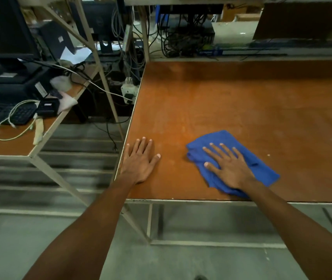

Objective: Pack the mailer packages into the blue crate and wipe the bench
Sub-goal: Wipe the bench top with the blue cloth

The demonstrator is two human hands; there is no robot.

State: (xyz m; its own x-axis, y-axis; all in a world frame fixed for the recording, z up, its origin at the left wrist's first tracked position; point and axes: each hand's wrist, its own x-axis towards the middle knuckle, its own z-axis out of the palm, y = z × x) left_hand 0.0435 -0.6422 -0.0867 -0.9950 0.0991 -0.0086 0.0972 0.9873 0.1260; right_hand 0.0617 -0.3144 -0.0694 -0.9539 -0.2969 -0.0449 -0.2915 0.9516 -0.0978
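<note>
Near the front edge of the bench [241, 102], toward its middle, a crumpled blue cloth [219, 137] lies on the brown top, and its near fold reaches almost to the edge. The right hand [229, 168] lies palm down on the cloth. Its fingers [214, 156] are straight and spread wide, pressing the fabric flat rather than curling round it, and blue shows on every side of the hand.

At the front left corner of the bench the left hand [139, 160] rests flat on the bare wood, just inside the left edge. Its fingers [144, 144] are straight and a little apart with the thumb out to the side, and it holds nothing. The two hands are well apart, with worn wood between them (pale scuffs and small white specks show on the surface).

Beyond the back edge, a lower shelf carries a tangle of dark cables [183, 37]. A white power socket block [128, 91] hangs just beside the bench's left edge. Farther left stands a separate desk [9, 148] with a black keyboard [5, 114], a looped white cable [15, 136], a small black device [47, 107] and a dark monitor [3, 27] toward its back.
</note>
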